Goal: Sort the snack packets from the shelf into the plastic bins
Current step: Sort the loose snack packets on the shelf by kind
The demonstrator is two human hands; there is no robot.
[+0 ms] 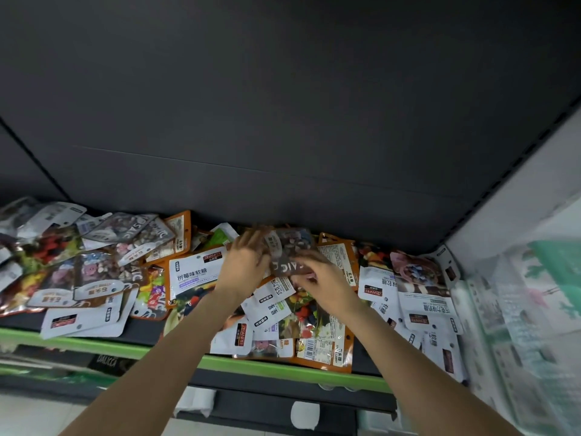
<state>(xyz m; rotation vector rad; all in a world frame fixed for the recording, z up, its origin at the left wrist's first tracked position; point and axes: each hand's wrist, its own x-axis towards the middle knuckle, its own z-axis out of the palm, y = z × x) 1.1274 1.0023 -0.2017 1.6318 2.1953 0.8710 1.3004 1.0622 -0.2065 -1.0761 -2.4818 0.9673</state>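
Many snack packets (195,275) lie scattered in overlapping heaps across a dark shelf (361,361) with a green front edge. Both hands reach into the middle of the pile. My left hand (246,262) and my right hand (317,275) hold a brown packet (290,251) with white lettering between them, raised slightly above the others. The left fingers grip its left edge, the right fingers pinch its lower right part. Motion blur softens the fingers. No plastic bins are in view.
A dark back panel (283,121) rises behind the shelf. White and green wrapped goods (534,294) stand at the right. Lower shelves (283,404) with white price tags show beneath the green edge.
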